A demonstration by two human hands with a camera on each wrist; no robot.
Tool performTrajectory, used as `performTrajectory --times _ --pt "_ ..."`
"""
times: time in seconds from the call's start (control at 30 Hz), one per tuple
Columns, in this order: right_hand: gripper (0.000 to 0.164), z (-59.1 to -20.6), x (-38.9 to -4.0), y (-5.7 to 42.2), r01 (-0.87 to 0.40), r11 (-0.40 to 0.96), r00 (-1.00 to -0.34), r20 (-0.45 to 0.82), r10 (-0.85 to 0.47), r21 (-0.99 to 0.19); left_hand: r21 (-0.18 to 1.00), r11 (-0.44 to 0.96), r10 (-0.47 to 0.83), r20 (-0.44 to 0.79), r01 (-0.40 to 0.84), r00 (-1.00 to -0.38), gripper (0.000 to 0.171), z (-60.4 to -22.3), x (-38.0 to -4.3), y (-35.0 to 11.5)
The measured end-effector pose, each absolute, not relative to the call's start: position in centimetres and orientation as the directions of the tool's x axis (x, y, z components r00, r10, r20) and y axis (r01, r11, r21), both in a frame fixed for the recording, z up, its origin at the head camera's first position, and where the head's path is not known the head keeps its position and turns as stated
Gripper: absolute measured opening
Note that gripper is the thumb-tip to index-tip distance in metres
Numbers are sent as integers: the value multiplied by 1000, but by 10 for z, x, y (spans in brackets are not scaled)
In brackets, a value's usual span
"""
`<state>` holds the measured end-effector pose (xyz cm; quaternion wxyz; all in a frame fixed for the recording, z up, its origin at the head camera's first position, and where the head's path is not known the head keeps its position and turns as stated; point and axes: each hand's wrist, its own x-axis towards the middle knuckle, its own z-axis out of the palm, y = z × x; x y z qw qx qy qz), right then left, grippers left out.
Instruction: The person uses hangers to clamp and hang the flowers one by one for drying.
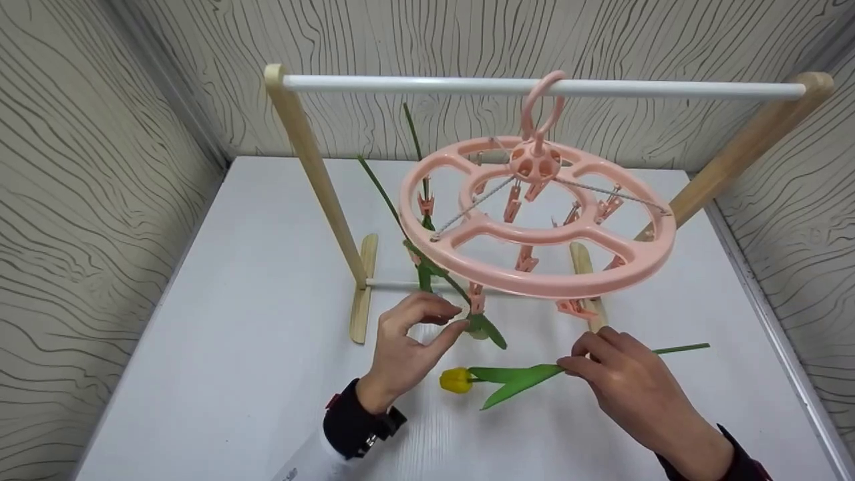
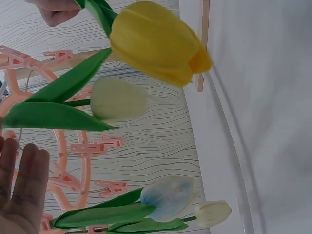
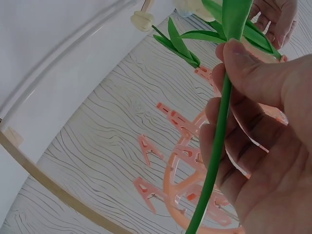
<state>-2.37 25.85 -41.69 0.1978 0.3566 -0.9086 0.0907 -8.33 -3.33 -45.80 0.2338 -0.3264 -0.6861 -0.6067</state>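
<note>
My right hand (image 1: 624, 377) pinches the green stem of a yellow tulip (image 1: 455, 380) between thumb and fingers. The tulip lies sideways in front of the hanger, its bloom pointing left. Close to a front clothespin (image 1: 476, 299) is my left hand (image 1: 409, 344), thumb and fingers curved and apart, with nothing visibly held. A pale white tulip (image 2: 118, 99) hangs bloom down from that clothespin; the left fingertips (image 2: 36, 168) are near its leaves, and whether they touch is unclear. In the left wrist view, a blue-white tulip (image 2: 168, 197) and a smaller white tulip (image 2: 213, 213) hang further back.
A round pink clip hanger (image 1: 548, 286) hooks over a white bar (image 1: 414, 84) between wooden posts (image 1: 314, 170). Several pink clothespins (image 1: 526, 258) dangle from it. Stems of hanging tulips (image 1: 377, 184) stick up on its left side. The rack stands on a white table (image 1: 227, 321).
</note>
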Motion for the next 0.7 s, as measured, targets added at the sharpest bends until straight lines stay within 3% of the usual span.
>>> performTrajectory --times 0.4,0.7 --pt "32 -410 -29 252 -722 691 -616 440 -653 15 718 -1 313 661 696 -682 16 -459 -69 -29" --pt "32 -405 -28 246 -748 664 -601 415 -683 10 797 62 515 491 601 -703 17 -455 -54 -19"
